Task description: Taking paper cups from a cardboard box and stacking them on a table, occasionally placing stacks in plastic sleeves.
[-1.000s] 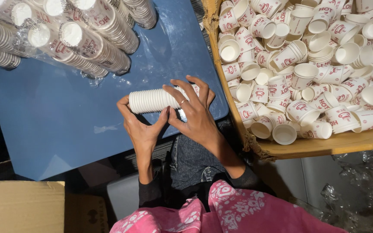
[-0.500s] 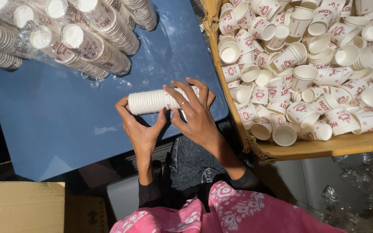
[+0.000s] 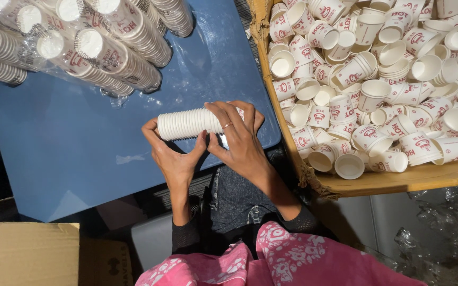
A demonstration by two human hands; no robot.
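Head view, going left to right: in the bottom left corner I see a cardboard box (image 3: 25, 254), and above it the blue table (image 3: 70, 153). At the table's far left lie wrapped sleeves of cups (image 3: 80, 47), stacked in clear plastic, well apart from the hands.

Near the table's front edge, my left hand (image 3: 173, 159) has its fingers curled up under a stack of white cups (image 3: 189, 123), with the thumb on the near side. The stack lies on its side, its open end pointing left, just above the table top. My right hand (image 3: 239, 140) covers the right end of that stack, fingers pressed close together and draped over the top, thumb underneath, so both hands clasp it between them. A ring (image 3: 227, 125) shows on one finger of the right hand.

Just right of the hands, past the table edge, stands a wooden tray (image 3: 398, 182) heaped with loose cups (image 3: 377, 79), white with red print, lying every which way. Below it, crumpled clear plastic (image 3: 441, 228) lies on the floor.
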